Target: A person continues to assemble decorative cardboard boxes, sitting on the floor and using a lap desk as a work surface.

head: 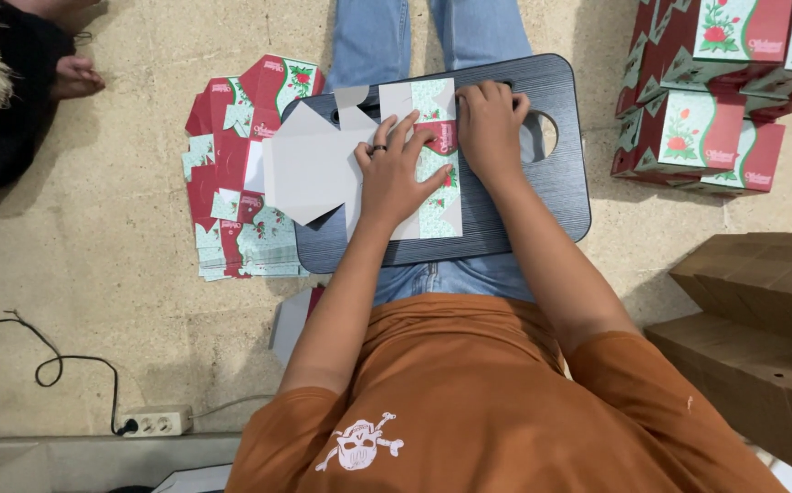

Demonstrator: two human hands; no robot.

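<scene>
The person sits on the floor in an orange shirt (496, 402) and blue jeans (455, 274), and a dark lap board (560, 196) with a round hole at its right side lies across the legs; on this board lies a flat unfolded carton (323, 169), grey on the inside, with a printed band of red, pale green and roses at its right part; the left hand (394, 178), which wears a dark ring, is pressed flat on the carton with the fingers spread and nearly straight, so it holds nothing but only pushes down; the right hand (489, 128) lies just beside it on the printed band, the fingers bent over the far edge of the card, and I cannot tell surely if they pinch a flap or only press on it; left of the board, on the beige floor (131, 292), a stack of flat cartons (236, 183) of the same print is spread a little like a fan and goes partly under the carton on the board; near the person's left side a white power strip (157, 422) with a black cable (44, 356) lies on the floor; at the right are brown cardboard boxes (761, 319); farther, at the top right, folded cartons (711, 100) stand stacked; at the top left a bare foot (76, 78) of another person shows.
</scene>
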